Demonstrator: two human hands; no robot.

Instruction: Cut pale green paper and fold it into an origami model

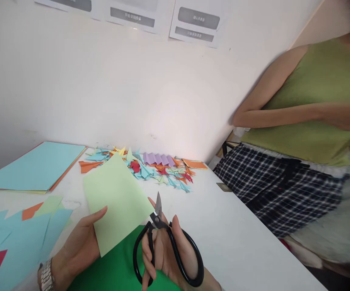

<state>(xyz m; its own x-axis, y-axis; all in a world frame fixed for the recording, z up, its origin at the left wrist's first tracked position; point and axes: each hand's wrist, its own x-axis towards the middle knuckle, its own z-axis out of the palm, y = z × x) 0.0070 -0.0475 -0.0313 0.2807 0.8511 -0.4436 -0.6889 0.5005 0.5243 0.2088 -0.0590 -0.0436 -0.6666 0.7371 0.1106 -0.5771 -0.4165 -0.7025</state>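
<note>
A pale green sheet of paper (117,202) is held up in my left hand (84,238), thumb on its front and the other fingers behind it. My right hand (163,250) grips black-handled scissors (157,220), with fingers through the loops. The blades point upward, close to the sheet's right corner; whether they touch the paper I cannot tell. Below both hands lies a dark green sheet (114,266), partly covered by them.
Coloured sheets are stacked (32,165) at the back left. Loose paper pieces (26,234) lie front left. Along the wall sit many folded paper shapes (144,171) and an orange paper pad (195,163). A person in a green top (320,85) stands at the right.
</note>
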